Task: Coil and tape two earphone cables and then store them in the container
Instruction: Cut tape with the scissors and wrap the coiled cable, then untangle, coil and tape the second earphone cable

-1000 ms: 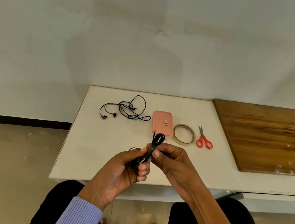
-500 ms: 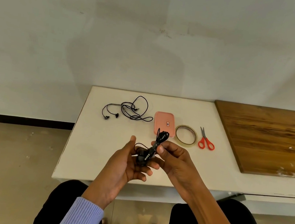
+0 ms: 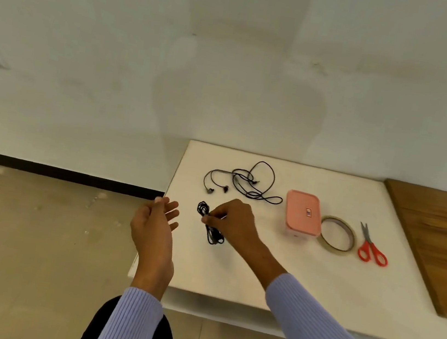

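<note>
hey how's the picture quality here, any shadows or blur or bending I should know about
Head view: soft, even light, no glare; a faint shadow of the person falls on the wall. Wide-angle bending slants the table edges. Slightly soft overall, but the right hand pinching the coiled earphone cable and the empty left hand read clearly.

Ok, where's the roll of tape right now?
In the head view, the tan roll of clear tape lies flat on the white table, right of centre, between the pink lidded container and the red-handled scissors.
</note>
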